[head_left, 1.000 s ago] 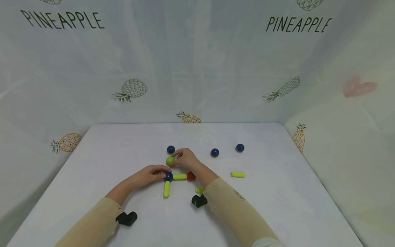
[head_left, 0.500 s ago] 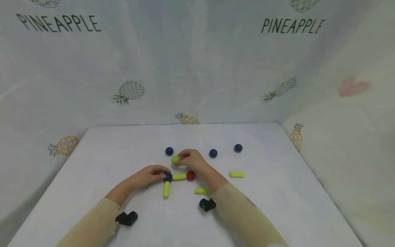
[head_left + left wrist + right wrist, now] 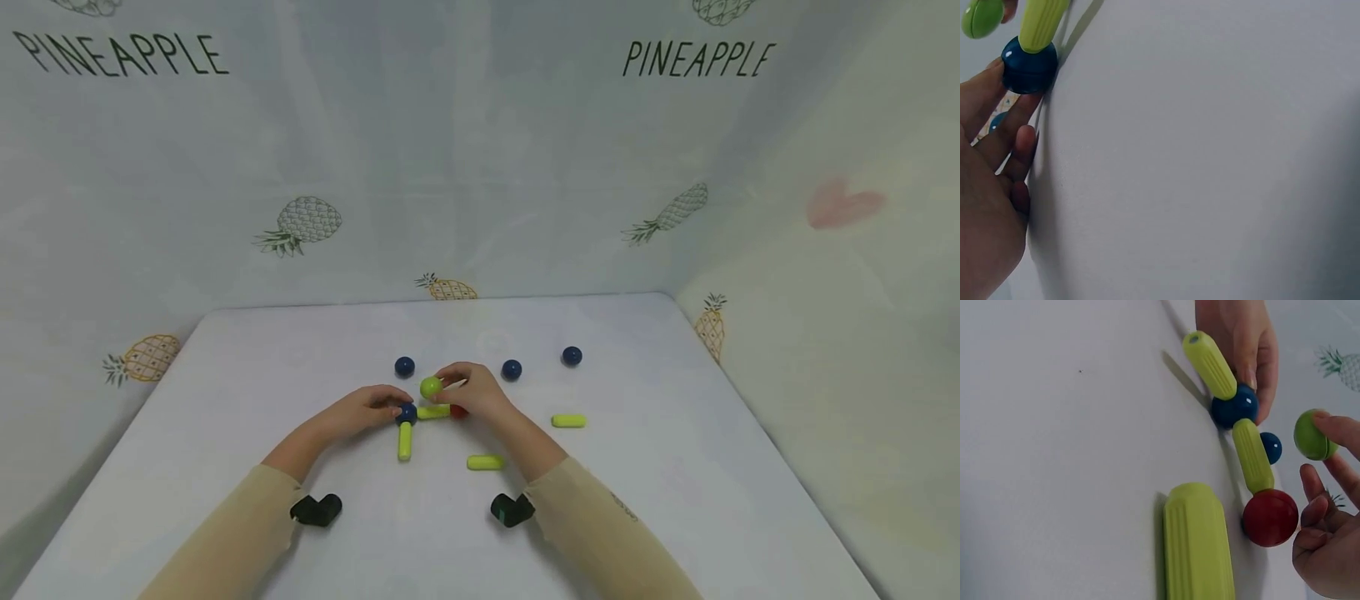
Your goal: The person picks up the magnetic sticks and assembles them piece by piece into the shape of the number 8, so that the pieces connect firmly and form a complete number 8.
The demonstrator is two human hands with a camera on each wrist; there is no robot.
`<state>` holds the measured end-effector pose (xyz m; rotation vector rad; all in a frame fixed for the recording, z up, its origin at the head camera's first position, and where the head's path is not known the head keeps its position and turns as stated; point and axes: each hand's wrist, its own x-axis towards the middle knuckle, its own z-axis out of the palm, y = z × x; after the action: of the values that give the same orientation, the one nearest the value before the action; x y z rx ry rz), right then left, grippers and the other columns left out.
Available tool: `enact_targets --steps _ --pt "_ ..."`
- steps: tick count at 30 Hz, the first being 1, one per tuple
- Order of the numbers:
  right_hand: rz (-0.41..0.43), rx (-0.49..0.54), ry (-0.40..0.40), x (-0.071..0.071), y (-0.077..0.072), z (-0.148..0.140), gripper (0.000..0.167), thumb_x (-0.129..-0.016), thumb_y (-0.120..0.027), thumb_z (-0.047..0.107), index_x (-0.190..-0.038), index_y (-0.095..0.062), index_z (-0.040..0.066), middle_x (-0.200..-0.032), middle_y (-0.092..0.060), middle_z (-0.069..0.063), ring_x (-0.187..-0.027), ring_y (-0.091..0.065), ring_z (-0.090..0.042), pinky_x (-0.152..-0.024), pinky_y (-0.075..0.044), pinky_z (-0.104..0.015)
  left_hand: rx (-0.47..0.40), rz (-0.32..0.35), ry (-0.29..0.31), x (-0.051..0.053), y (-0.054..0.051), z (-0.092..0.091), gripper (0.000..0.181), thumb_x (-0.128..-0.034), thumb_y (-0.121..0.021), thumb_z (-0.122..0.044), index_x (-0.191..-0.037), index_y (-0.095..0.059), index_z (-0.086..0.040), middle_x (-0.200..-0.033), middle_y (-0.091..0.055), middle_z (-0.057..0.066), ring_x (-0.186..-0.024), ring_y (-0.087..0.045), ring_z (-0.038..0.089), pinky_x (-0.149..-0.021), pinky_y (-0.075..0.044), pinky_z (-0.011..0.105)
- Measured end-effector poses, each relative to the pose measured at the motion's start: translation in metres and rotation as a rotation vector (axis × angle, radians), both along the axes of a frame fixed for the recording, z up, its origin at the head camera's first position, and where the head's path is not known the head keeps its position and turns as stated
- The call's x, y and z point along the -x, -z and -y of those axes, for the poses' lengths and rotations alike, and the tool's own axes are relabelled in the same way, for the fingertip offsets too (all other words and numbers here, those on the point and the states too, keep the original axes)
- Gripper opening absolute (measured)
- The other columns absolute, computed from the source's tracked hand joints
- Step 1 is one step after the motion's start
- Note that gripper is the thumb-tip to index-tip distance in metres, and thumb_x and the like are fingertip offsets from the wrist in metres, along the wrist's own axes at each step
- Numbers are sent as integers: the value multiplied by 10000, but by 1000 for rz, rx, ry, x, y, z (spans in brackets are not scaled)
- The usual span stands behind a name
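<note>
The left hand (image 3: 365, 414) pinches a dark blue ball (image 3: 407, 414) between thumb and fingers. From that ball one yellow-green rod (image 3: 405, 442) points toward the person, and a second rod (image 3: 1252, 455) runs right to a red ball (image 3: 1270, 518). Just behind this joined piece, the right hand (image 3: 474, 392) pinches a green ball (image 3: 431, 387) by thumb and fingertips. A gap separates the green ball from the blue one in the right wrist view. In the left wrist view the left hand (image 3: 997, 169) grips the blue ball (image 3: 1029, 67) from one side.
Three loose blue balls lie farther back: left (image 3: 404, 367), middle (image 3: 512, 370) and right (image 3: 572, 356). Two loose yellow-green rods rest on the white table, one (image 3: 485, 462) near the right forearm, another (image 3: 568, 421) farther right. Black devices sit at both wrists.
The right hand has carried the green ball a little to the right, away from the loose left blue ball. The joined piece has shifted slightly away from the person, with the left hand still gripping it.
</note>
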<state>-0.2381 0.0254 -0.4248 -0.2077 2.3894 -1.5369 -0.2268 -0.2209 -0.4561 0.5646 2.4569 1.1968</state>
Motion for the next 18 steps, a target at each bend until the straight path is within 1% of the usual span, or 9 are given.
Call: enact_targets --steps 3,5,8,9,10,13,18 --pt "-1 35 -12 -4 0 -1 339 -775 -834 157 -1090 -711 131 -999 -651 11 -760 -579 -174 -671 -520 -328 6 -31 17 4 0 1 307 -1002 -558 -252 -1249 -625 -83 -1187 -631 59 -1082 -551 246 -957 -404 507" --pt "-9 49 -25 -6 -1 -1 339 -774 -830 137 -1091 -712 119 -998 -656 6 -771 -586 -174 -684 -516 -324 3 -43 25 7 1 1 311 -1003 -557 -246 -1250 -622 -69 -1190 -633 71 -1091 -555 258 -960 -402 515" --pt "-32 51 -40 -10 -3 -3 336 -767 -832 128 -1081 -714 107 -1001 -666 2 -848 -589 -177 -722 -490 -303 -5 -34 23 11 1 1 299 -1001 -563 -229 -1251 -626 -77 -1207 -628 68 -1120 -549 259 -982 -389 512" --pt "-32 48 -39 -12 -4 -3 336 -760 -839 139 -1072 -716 114 -1002 -665 9 -878 -582 -174 -744 -477 -297 -13 -17 12 12 0 0 293 -998 -567 -219 -1253 -627 -87 -1211 -626 60 -1128 -544 257 -994 -378 515" --pt "-35 47 -38 -13 -4 -3 335 -753 -845 140 -1063 -718 114 -999 -665 11 -890 -576 -179 -754 -467 -298 -14 -14 9 12 0 0 289 -999 -567 -212 -1253 -627 -87 -1212 -625 61 -1126 -544 257 -995 -378 515" --pt "-35 34 -36 -16 -3 -4 334 -737 -861 156 -1039 -722 126 -961 -651 18 -870 -545 -182 -744 -442 -296 -10 -15 9 13 -2 -1 284 -999 -565 -187 -1254 -622 -75 -1211 -624 71 -1122 -550 255 -995 -385 508" --pt "-13 29 -27 -22 -2 -5 328 -719 -875 146 -1012 -729 124 -880 -621 4 -786 -510 -170 -680 -414 -278 -34 -13 17 14 -4 -2 283 -998 -560 -157 -1248 -610 -36 -1211 -623 112 -1132 -554 282 -1000 -382 512"
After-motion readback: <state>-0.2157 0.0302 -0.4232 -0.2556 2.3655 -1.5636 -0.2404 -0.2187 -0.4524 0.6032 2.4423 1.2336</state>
